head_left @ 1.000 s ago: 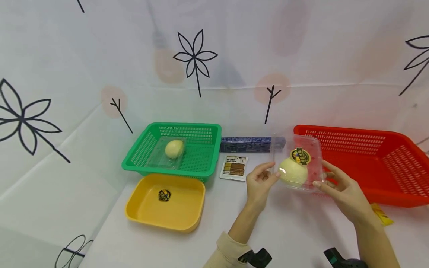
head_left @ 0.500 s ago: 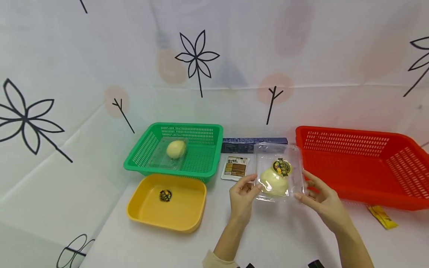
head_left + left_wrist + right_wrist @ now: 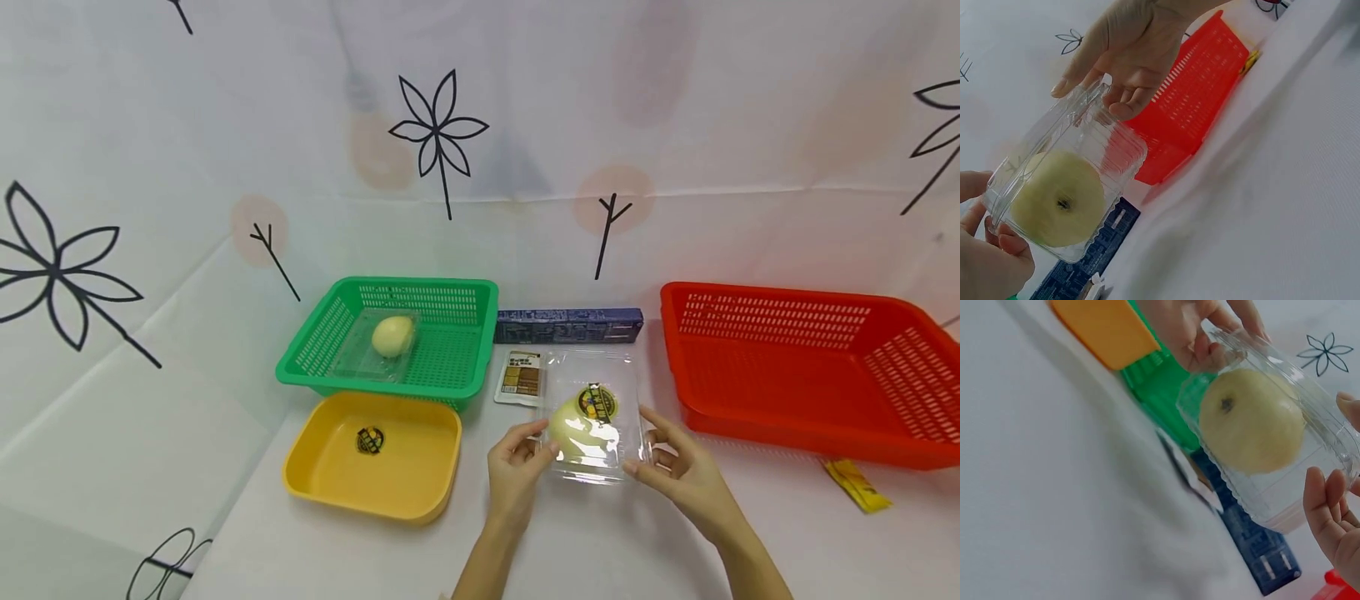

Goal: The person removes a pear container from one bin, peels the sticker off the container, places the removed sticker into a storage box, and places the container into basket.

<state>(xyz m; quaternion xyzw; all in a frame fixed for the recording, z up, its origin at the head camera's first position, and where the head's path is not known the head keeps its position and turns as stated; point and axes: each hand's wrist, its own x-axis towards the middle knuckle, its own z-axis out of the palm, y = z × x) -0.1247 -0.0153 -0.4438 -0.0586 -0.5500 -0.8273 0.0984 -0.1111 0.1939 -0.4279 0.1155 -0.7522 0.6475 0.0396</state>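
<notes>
A clear plastic clamshell box (image 3: 630,379) is held above the white table, its lid closed. Inside lies one pale yellow-green round fruit (image 3: 1060,200) with a dark spot on its underside. A round black-and-yellow sticker (image 3: 597,403) shows on the lid. My left hand (image 3: 512,479) pinches the box's left edge between thumb and fingers. On the opposite edge, my right hand (image 3: 684,477) pinches it the same way. Both wrist views show the box from below, with the hands at either end.
A green basket (image 3: 480,333) holds another boxed fruit (image 3: 393,337). In front, a yellow tray (image 3: 330,475) contains a round sticker (image 3: 370,440). A red basket (image 3: 750,421) stands right, near a yellow packet (image 3: 857,486). Behind the box are a long blue carton (image 3: 570,326) and a pouch (image 3: 519,377).
Both hands have carried the clamshell box from beside the red basket leftward and nearer to me. It now overlaps part of the pouch in the head view. The grip looks the same.
</notes>
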